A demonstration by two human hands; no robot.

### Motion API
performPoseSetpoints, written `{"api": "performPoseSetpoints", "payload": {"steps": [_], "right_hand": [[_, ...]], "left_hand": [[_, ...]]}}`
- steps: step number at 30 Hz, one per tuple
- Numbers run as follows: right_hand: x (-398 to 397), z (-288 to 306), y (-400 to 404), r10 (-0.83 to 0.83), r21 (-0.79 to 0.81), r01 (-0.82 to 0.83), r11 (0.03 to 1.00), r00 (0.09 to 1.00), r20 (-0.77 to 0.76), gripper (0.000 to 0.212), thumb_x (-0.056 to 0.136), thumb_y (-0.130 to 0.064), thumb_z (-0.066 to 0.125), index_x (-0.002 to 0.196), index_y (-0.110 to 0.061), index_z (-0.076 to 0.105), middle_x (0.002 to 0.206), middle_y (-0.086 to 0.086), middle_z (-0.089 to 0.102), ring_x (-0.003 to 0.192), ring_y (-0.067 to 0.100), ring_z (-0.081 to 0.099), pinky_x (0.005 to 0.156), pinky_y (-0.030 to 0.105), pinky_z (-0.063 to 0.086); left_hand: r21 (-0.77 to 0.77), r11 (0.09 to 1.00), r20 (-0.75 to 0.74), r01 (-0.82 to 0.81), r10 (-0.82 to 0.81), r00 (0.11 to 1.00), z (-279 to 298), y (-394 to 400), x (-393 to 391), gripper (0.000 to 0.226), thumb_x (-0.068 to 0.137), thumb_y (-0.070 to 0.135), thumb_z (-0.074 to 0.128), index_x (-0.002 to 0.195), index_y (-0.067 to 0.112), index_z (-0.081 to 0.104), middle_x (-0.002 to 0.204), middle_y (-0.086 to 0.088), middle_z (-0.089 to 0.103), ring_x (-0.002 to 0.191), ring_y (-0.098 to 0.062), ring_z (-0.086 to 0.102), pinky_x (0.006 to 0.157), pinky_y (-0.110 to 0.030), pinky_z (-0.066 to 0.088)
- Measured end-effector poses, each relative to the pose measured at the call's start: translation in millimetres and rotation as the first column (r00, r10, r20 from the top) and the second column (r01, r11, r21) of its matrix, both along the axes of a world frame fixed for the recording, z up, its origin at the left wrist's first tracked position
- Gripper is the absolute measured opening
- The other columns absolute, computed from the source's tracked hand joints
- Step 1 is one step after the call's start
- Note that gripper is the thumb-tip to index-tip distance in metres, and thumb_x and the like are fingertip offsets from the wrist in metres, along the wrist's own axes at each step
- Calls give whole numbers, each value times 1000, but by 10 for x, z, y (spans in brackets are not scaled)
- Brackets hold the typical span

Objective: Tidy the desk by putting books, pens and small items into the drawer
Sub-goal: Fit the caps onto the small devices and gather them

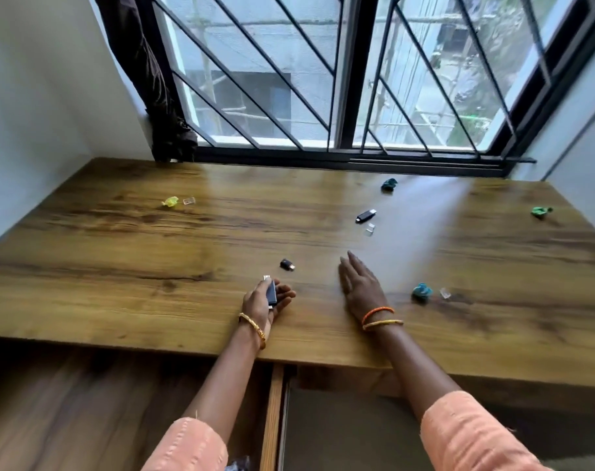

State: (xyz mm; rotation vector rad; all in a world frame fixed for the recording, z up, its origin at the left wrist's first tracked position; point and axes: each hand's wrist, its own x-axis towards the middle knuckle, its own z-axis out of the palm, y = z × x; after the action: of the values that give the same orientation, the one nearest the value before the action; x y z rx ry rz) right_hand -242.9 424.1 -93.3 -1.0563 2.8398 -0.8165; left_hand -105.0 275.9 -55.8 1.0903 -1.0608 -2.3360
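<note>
The left hand [267, 299] holds a dark USB stick [272, 291] in curled fingers, the right hand [359, 285] lies flat and empty on the desk [119, 266] — reaching to the small adapter [287, 264] at 12 o'clock may loosen the stick, I think.

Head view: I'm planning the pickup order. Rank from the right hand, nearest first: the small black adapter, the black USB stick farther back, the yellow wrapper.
From the right hand:
1. Small black adapter, just to its left.
2. Black USB stick, farther back toward the window.
3. Yellow wrapper, far left of the desk.
</note>
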Motion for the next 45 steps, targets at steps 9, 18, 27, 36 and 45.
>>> {"api": "performPoseSetpoints", "payload": {"steps": [9, 18, 27, 36, 45], "right_hand": [[98, 66, 39, -92, -95, 98, 991, 993, 68, 81, 75, 15, 42, 149, -11, 18, 159, 11, -1, 144, 29, 17, 114, 27, 20], [-682, 93, 39, -305, -494, 386, 779, 922, 239, 48, 82, 10, 47, 129, 5, 47, 123, 25, 48, 109, 36, 53, 91, 18, 37], [-1371, 30, -195, -259, -426, 341, 838, 936, 239, 14, 85, -4, 58, 93, -3, 70, 94, 18, 62, 91, 36, 58, 84, 31, 44], [-1199, 251, 113, 422, -538, 8, 843, 610, 670, 24, 92, 5, 51, 109, -3, 65, 78, 2, 66, 63, 2, 61, 64, 15, 53], [-1264, 296, 186, 477, -574, 132, 808, 425, 769, 10, 84, 6, 60, 89, -2, 64, 72, 4, 73, 67, 13, 70, 61, 23, 58]], "left_hand": [[-121, 993, 30, 13, -9, 1000, -45, 75, -60, 23, 101, 16, 39, 87, 4, 53, 76, -15, 62, 53, -17, 68, 50, -22, 56], [-39, 947, -115, 318, -321, 940, 140, 533, -851, 20, 100, 17, 39, 96, 9, 57, 72, -4, 70, 57, -16, 66, 53, -23, 52], [129, 919, -230, 372, -337, 913, 33, 388, -1199, 25, 100, 18, 35, 112, 9, 55, 97, -12, 67, 73, -20, 70, 61, -28, 58], [-78, 910, -158, 408, -416, 896, -31, 382, -1283, 26, 97, 3, 41, 116, -9, 56, 102, -17, 70, 83, -22, 71, 74, -33, 59], [-356, 845, 78, 399, -398, 914, 4, 476, -1343, 25, 95, -1, 47, 116, -11, 55, 84, -16, 65, 55, -10, 67, 49, -19, 54]]}}
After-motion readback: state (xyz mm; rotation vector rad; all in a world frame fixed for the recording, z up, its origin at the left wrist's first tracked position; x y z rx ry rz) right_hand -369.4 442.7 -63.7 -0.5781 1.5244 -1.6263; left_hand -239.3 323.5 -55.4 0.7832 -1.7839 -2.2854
